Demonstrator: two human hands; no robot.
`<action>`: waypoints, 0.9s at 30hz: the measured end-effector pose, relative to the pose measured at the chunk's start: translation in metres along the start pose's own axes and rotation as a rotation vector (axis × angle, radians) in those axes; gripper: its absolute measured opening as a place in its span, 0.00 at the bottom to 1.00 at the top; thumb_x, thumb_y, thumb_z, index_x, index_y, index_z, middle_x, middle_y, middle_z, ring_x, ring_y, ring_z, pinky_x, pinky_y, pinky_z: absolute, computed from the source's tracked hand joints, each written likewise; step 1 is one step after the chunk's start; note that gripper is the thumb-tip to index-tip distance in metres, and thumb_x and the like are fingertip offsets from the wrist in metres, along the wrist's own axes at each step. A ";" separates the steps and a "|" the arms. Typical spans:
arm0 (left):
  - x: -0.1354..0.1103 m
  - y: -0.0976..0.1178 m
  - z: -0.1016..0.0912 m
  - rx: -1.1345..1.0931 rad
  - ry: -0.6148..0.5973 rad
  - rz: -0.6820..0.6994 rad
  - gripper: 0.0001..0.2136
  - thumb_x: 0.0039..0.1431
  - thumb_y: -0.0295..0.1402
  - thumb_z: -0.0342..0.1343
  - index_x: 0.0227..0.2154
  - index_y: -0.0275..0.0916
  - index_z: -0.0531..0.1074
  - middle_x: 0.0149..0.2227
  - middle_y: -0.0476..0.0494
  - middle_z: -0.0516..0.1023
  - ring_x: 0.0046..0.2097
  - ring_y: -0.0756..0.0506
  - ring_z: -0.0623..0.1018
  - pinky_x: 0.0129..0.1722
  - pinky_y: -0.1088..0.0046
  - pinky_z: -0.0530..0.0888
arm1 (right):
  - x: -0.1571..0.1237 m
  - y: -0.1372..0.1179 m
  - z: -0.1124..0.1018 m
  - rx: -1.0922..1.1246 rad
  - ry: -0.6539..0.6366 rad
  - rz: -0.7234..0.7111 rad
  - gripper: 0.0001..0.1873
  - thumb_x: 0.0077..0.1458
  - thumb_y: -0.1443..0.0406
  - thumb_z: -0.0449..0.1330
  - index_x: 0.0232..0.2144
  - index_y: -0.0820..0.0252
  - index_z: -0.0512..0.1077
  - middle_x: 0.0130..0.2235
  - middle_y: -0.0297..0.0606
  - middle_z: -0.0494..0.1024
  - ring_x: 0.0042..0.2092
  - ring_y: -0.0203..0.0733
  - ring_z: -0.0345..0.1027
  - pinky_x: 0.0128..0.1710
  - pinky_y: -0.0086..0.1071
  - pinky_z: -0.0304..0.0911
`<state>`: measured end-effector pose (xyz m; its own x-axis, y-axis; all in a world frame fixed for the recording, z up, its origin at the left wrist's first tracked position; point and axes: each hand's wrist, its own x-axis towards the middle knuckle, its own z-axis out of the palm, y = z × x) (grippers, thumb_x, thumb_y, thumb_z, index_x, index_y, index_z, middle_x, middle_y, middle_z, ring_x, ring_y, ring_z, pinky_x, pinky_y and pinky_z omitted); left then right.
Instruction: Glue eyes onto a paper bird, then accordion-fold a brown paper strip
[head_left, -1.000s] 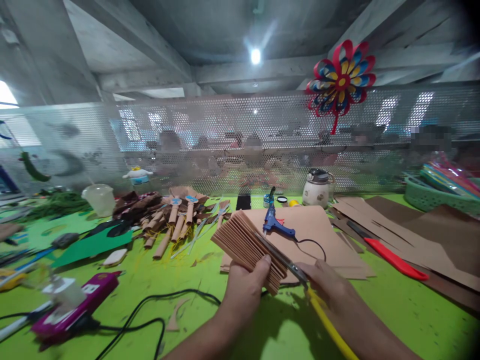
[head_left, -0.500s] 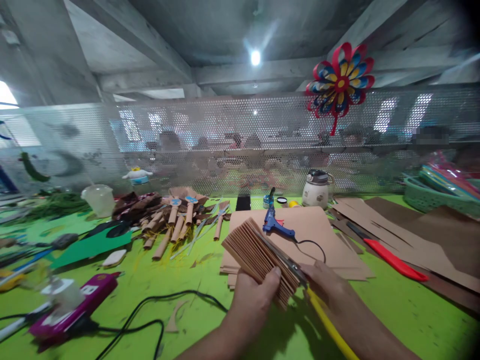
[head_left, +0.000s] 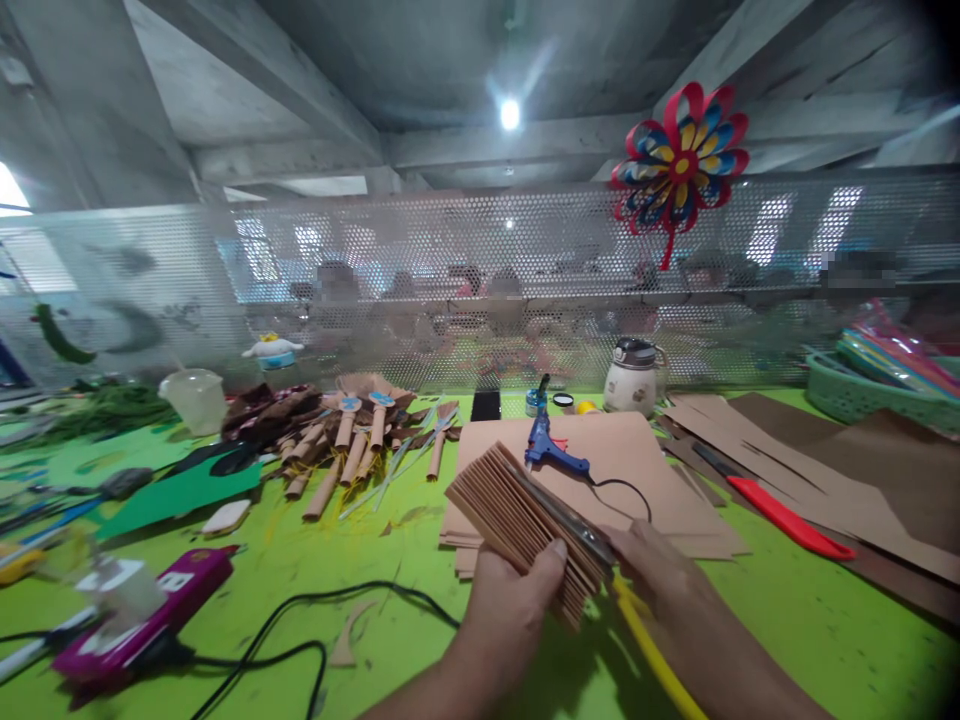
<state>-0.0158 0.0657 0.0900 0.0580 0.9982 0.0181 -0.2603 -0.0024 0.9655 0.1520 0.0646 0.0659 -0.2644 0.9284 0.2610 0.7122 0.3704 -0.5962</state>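
Note:
My left hand (head_left: 510, 610) grips a thick stack of pleated brown paper (head_left: 517, 515), thumb pressed on its near face. My right hand (head_left: 660, 580) is closed on yellow-handled scissors (head_left: 592, 555), whose blades lie along the right edge of the stack. Both are held just above the green table (head_left: 315, 560), in front of a pile of flat brown sheets (head_left: 622, 465) with a blue glue gun (head_left: 551, 450) on top.
Rolled brown paper tubes (head_left: 345, 450) and scraps lie at centre left. A magenta box (head_left: 142, 615) and black cables (head_left: 300, 620) sit at front left. A red-handled knife (head_left: 780, 510) rests on brown card at right. A perforated metal screen (head_left: 480, 280) carries a coloured pinwheel (head_left: 679, 160).
My left hand and the pleated stack have shifted right and slightly toward me. The scissors' blades have stayed against the stack's right edge.

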 end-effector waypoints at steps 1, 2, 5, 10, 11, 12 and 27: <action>0.000 0.000 0.000 0.003 0.000 -0.002 0.10 0.50 0.34 0.59 0.33 0.32 0.75 0.36 0.34 0.79 0.38 0.41 0.77 0.40 0.67 0.74 | 0.000 0.002 0.001 -0.004 -0.003 -0.001 0.30 0.49 0.76 0.51 0.53 0.51 0.64 0.39 0.39 0.69 0.39 0.41 0.67 0.38 0.33 0.66; 0.000 0.000 0.000 0.001 0.000 -0.001 0.11 0.50 0.34 0.59 0.34 0.32 0.75 0.37 0.34 0.79 0.39 0.41 0.77 0.41 0.67 0.74 | 0.000 0.003 0.002 -0.007 -0.011 -0.005 0.31 0.48 0.76 0.50 0.54 0.51 0.63 0.40 0.39 0.69 0.40 0.41 0.67 0.39 0.34 0.66; 0.000 0.000 0.000 -0.014 0.004 -0.001 0.11 0.49 0.34 0.60 0.34 0.33 0.75 0.37 0.35 0.79 0.39 0.41 0.77 0.42 0.66 0.74 | 0.001 0.007 0.003 -0.010 -0.044 -0.012 0.32 0.47 0.77 0.50 0.55 0.51 0.61 0.42 0.40 0.69 0.41 0.42 0.67 0.40 0.36 0.66; 0.001 -0.002 0.000 -0.027 0.007 -0.014 0.12 0.48 0.36 0.61 0.33 0.32 0.75 0.36 0.35 0.79 0.38 0.41 0.77 0.40 0.67 0.74 | 0.000 0.008 0.002 -0.021 -0.044 -0.011 0.34 0.45 0.79 0.50 0.54 0.53 0.61 0.43 0.41 0.68 0.41 0.43 0.67 0.39 0.37 0.67; 0.001 -0.002 0.000 -0.031 0.010 -0.016 0.12 0.48 0.36 0.61 0.33 0.32 0.74 0.36 0.34 0.79 0.38 0.41 0.77 0.40 0.66 0.74 | -0.001 0.009 0.002 -0.020 -0.045 -0.015 0.33 0.45 0.79 0.50 0.54 0.53 0.61 0.42 0.41 0.68 0.41 0.43 0.67 0.39 0.37 0.67; 0.001 -0.002 0.000 -0.033 0.013 -0.020 0.13 0.48 0.36 0.62 0.33 0.32 0.74 0.37 0.34 0.79 0.38 0.41 0.77 0.41 0.66 0.74 | -0.001 0.009 0.002 -0.020 -0.046 -0.017 0.33 0.45 0.79 0.50 0.54 0.53 0.62 0.42 0.41 0.68 0.41 0.43 0.67 0.39 0.37 0.67; 0.001 -0.009 0.001 0.046 0.021 -0.041 0.13 0.46 0.34 0.63 0.33 0.30 0.74 0.35 0.34 0.79 0.38 0.40 0.77 0.39 0.66 0.74 | 0.002 0.013 0.001 -0.050 0.055 -0.028 0.31 0.45 0.74 0.53 0.53 0.53 0.64 0.41 0.41 0.69 0.40 0.43 0.67 0.39 0.33 0.65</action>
<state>-0.0123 0.0664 0.0816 0.0471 0.9985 -0.0272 -0.2134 0.0366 0.9763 0.1600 0.0710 0.0584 -0.2495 0.9142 0.3194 0.7367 0.3933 -0.5501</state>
